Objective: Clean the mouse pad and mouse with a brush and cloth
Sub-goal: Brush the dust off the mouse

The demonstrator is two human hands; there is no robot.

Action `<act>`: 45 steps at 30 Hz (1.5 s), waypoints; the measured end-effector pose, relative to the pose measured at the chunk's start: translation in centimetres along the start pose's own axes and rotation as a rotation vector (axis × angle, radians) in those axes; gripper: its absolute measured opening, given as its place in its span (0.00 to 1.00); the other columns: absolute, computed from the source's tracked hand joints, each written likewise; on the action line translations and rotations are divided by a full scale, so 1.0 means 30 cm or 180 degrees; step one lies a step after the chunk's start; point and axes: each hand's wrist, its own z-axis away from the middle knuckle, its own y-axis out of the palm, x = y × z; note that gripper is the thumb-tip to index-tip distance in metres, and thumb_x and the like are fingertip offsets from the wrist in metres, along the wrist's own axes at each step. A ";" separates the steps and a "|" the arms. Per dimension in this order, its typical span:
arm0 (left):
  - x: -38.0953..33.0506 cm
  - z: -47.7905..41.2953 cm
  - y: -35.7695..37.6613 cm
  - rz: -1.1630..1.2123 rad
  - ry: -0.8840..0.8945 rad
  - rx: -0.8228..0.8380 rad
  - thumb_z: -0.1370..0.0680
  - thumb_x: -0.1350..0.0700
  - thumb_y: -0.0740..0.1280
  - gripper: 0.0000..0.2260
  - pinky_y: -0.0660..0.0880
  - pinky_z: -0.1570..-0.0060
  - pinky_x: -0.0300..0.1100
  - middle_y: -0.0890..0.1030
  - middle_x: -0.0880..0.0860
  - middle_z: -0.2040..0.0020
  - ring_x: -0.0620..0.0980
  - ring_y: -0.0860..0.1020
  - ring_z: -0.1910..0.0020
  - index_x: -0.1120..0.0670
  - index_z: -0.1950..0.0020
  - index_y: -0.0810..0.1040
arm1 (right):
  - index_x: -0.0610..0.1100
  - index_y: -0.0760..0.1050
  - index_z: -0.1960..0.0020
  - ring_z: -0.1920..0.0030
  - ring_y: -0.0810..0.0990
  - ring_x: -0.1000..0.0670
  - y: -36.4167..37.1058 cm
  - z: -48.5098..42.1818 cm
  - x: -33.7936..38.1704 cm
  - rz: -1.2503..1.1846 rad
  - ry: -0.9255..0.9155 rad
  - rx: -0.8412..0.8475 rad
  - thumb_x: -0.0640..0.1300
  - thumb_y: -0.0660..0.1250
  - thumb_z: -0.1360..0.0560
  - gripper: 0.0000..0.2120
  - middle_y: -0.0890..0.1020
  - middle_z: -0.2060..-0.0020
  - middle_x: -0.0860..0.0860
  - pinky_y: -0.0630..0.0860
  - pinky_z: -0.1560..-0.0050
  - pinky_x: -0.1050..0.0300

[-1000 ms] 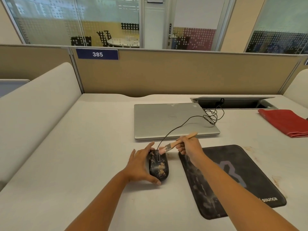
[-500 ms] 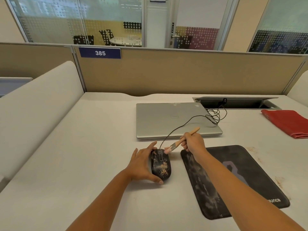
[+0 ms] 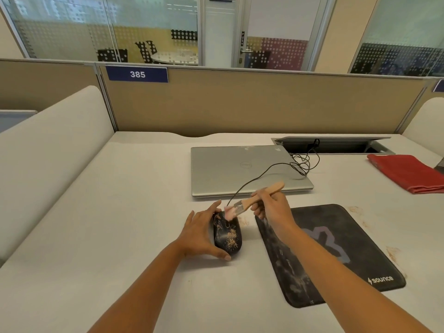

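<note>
Two hands, left hand (image 3: 199, 234) gripping dusty mouse (image 3: 228, 237), right hand (image 3: 274, 210) fingers clasping brush (image 3: 247, 202), bristles (image 3: 230, 211) touching mouse front

brush (image 3: 246, 203) bristles swept back onto the mouse (image 3: 227, 234) front, handle tipped steeper than a second ago, right hand (image 3: 274, 210) slightly raised

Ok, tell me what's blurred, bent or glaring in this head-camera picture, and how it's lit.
Head view: the light is soft and even, with only faint shadows under the left hand and mouse. The brush bristles are smeared by motion blur. Wide-angle distortion bows the top edge of the partition. The glass wall behind shows pale reflections.
</note>
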 end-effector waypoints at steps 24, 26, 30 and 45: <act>-0.015 0.011 -0.008 -0.0083 0.0062 -0.0022 0.51 0.30 0.66 0.59 0.53 0.28 0.54 0.66 0.49 0.30 0.51 0.63 0.31 0.47 0.25 0.47 | 0.44 0.76 0.60 0.75 0.75 0.58 -0.003 0.145 -0.071 0.0187 -0.0829 0.0546 0.38 0.59 0.21 0.12 0.77 0.73 0.49 0.71 0.74 0.69; -0.013 0.010 -0.007 -0.0061 0.0079 -0.0033 0.51 0.30 0.66 0.59 0.52 0.27 0.54 0.66 0.49 0.30 0.50 0.63 0.31 0.47 0.25 0.48 | 0.46 0.75 0.62 0.75 0.76 0.59 -0.026 0.139 -0.081 0.0359 -0.0855 0.0355 0.38 0.59 0.21 0.12 0.77 0.72 0.49 0.71 0.72 0.70; -0.009 0.008 -0.004 -0.0031 0.0076 -0.0041 0.51 0.30 0.67 0.58 0.52 0.27 0.54 0.66 0.49 0.30 0.50 0.64 0.31 0.47 0.25 0.49 | 0.46 0.74 0.62 0.74 0.76 0.59 -0.057 0.131 -0.060 0.0389 -0.1004 0.0179 0.37 0.59 0.21 0.13 0.77 0.70 0.48 0.72 0.72 0.71; -0.010 0.006 -0.007 -0.0066 0.0076 -0.0056 0.51 0.30 0.66 0.60 0.53 0.27 0.52 0.66 0.49 0.30 0.50 0.64 0.32 0.49 0.25 0.49 | 0.43 0.75 0.61 0.76 0.75 0.58 -0.062 0.094 -0.037 0.0500 -0.0701 0.0670 0.39 0.57 0.21 0.13 0.77 0.72 0.48 0.71 0.74 0.70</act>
